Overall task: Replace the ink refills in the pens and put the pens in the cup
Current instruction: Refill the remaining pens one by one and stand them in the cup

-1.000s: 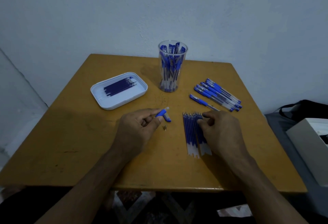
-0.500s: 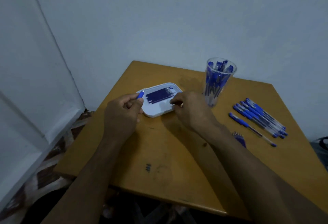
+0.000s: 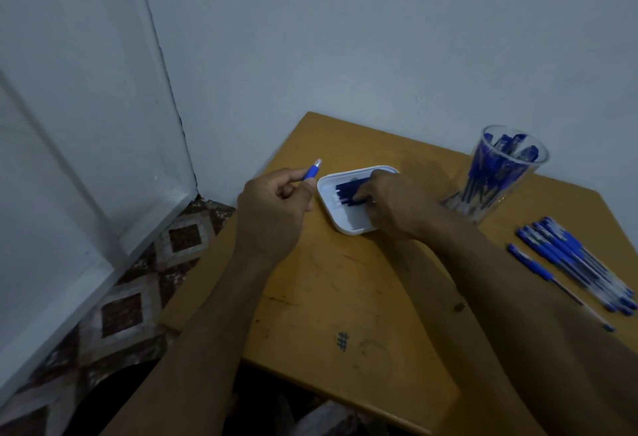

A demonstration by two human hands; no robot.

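1. Two hands work over the wooden table; the left hand grips a blue pen piece, its tip poking up past the fingers.
2. The right hand reaches into the white tray, fingers curled on the dark refills; whether it pinches one, I cannot tell.
3. The clear cup, holding blue pens, stands right of the tray.
4. More pens lie at the table's right edge.

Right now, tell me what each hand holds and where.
Left hand holds a pen barrel by its rear, blue grip end protruding. Right hand rests on the tray's refills; hold unclear.
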